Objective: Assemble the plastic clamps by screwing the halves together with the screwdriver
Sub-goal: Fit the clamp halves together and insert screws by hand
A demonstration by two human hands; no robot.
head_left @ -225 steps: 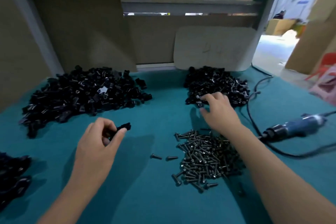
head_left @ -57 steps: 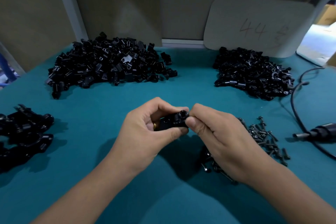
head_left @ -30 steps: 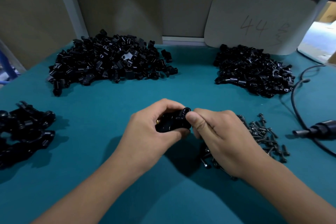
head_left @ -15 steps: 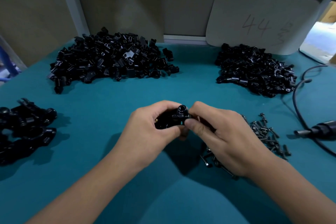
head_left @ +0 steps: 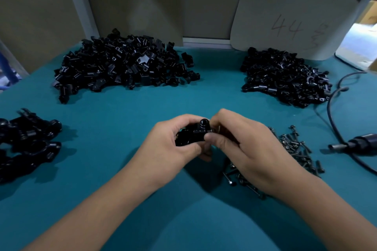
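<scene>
Both hands meet mid-bench: left hand (head_left: 169,149) fingers wrapped tight round the small black plastic clamp (head_left: 193,134), right hand (head_left: 251,149) fingers pinching its end. Loose pile of dark metal screws (head_left: 295,149) sits at 3 o'clock.

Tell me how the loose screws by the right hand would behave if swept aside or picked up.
The screws look like small round-shanked metal pieces, so they would probably roll and scatter if swept. They lie tangled in a loose pile, so pinching just one may drag its neighbours. Each is likely stiff, and small enough to slip from the right hand.
</scene>
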